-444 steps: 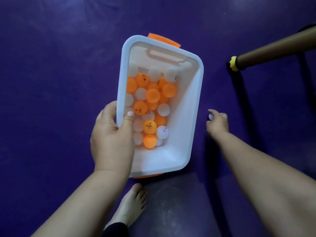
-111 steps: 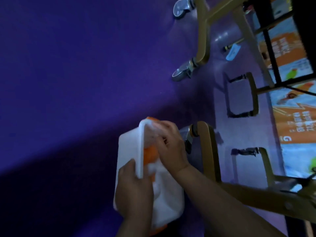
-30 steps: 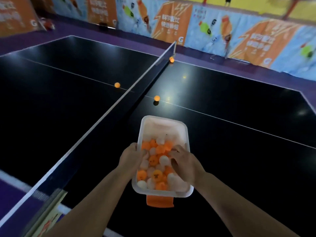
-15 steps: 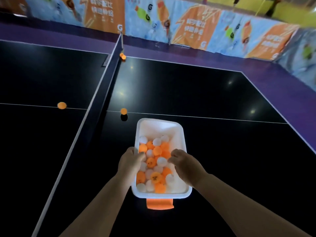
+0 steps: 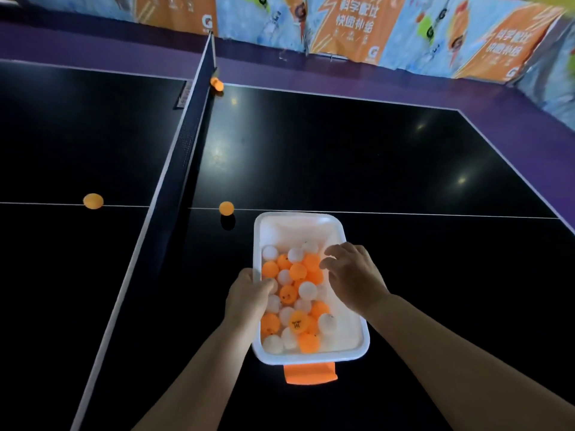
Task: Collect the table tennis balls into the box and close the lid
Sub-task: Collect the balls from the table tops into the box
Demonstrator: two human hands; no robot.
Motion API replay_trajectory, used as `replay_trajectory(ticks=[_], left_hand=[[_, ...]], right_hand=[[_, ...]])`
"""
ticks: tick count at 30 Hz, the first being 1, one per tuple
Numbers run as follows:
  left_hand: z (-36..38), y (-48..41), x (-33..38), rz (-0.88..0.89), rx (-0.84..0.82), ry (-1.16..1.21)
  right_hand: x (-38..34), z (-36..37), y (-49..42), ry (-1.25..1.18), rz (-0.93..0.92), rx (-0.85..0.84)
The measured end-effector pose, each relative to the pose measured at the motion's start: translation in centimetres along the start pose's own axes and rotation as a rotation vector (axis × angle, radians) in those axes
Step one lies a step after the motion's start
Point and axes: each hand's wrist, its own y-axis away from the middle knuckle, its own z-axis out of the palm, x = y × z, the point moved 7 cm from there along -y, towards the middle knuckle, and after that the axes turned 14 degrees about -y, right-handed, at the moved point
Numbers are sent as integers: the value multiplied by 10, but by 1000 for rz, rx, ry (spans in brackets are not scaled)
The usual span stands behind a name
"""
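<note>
Far left, a loose orange plastic ball (image 5: 93, 200) sits on the white centre line of the black glossy desk (image 5: 357, 157), on the half beyond the dark net with white top tape (image 5: 174, 169). It lies well apart from the box, so prob. a later pickup. Right of the net, a second orange ball (image 5: 226, 208) rests on the same line, just beside the box's far left corner; likely the easiest next grab. A third orange ball (image 5: 217, 84) lies at the desk's far edge, up against the net post, blurred.

The left hand (image 5: 249, 298) is clenched on the left rim of the white rectangular plastic box (image 5: 311, 227), thumb over the edge, prob. to steady it on the slick desk. The box sits mid-desk on the right half, near the centre line, approx. half full w/ mixed orange and white balls (image 5: 294, 301). An orange plastic latch tab (image 5: 310, 372) sticks out at its near end.

The right hand (image 5: 353, 276) hovers over the right rim, fingers spread and loosely curled, grasping nothing that shows; the palm side is hidden, so a ball tucked under can't be ruled out.

No lid in view. The box's right rim is partly covered by the right hand. Whether the box touches the desk or is held just above: can't tell. The orange-and-blue printed banners (image 5: 357, 29) at the back are smeared.
</note>
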Motion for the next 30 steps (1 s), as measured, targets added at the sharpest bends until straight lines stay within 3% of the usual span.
replay_trajectory(ticks=[3, 6, 9, 13, 18, 21, 25, 27, 30], left_hand=[[-12, -16, 5, 6, 57, -10], [-38, -62, 21, 81, 241, -28], [-56, -117, 45, 198, 351, -213], [-57, -175, 62, 270, 328, -642], [-55, -210, 64, 305, 305, -866], [-54, -215, 53, 309, 266, -823], [-62, -201, 52, 243, 337, -620], [-66, -185, 62, 219, 385, -370], [-67, -143, 82, 342, 378, 139]], right_hand=[[1, 3, -9, -105, 15, 57], [1, 11, -17, -111, 4, 45], [1, 19, -22, -68, -17, 1], [2, 24, -23, -16, -12, -22], [4, 31, -24, 45, -3, -64], [4, 31, -24, 55, 0, -62], [5, 32, -23, 95, 11, -77], [4, 32, -22, 117, 8, -82], [1, 30, -24, 135, 5, -75]])
